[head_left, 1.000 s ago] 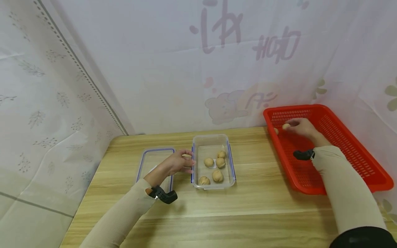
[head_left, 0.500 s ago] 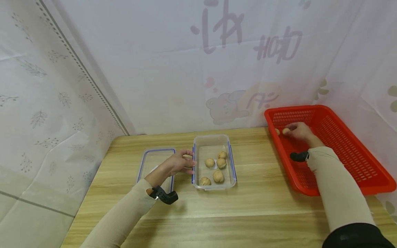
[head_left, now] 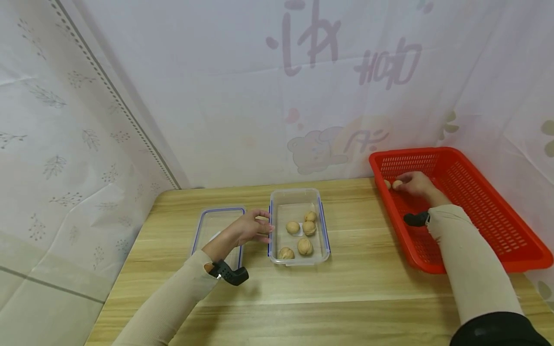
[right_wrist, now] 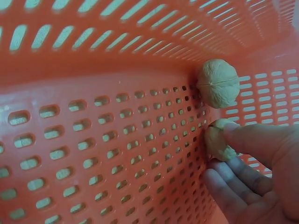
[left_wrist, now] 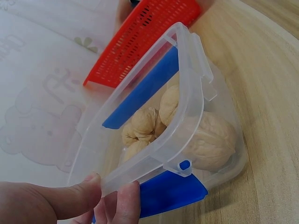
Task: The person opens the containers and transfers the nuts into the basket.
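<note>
On the head view, the left hand (head_left: 251, 227) is gripping the left side of the clear box (head_left: 285, 208), which is sitting close to the bench's (head_left: 359, 293) back edge with five walnuts (head_left: 305, 246) lying inside. The lid (head_left: 220, 215) is lying nearer the back-left corner. Over at the bench's right side, the right hand (head_left: 415, 184) is working in the red basket's (head_left: 489, 202) far-left corner, where the pinched walnut (head_left: 396, 184) and its neighbour (head_left: 387, 183) are sitting side by side.

Left wrist now: thumb and fingers are nipping the box wall beside a blue clip (left_wrist: 170, 195); pulling too hard there could tip the box and send nuts rolling.

Right wrist: the thumb is pressing the shell from above, fingers curling underneath. That rounded shell could be slipping out if the pinch is off-centre, or be bumping its neighbour.
</note>
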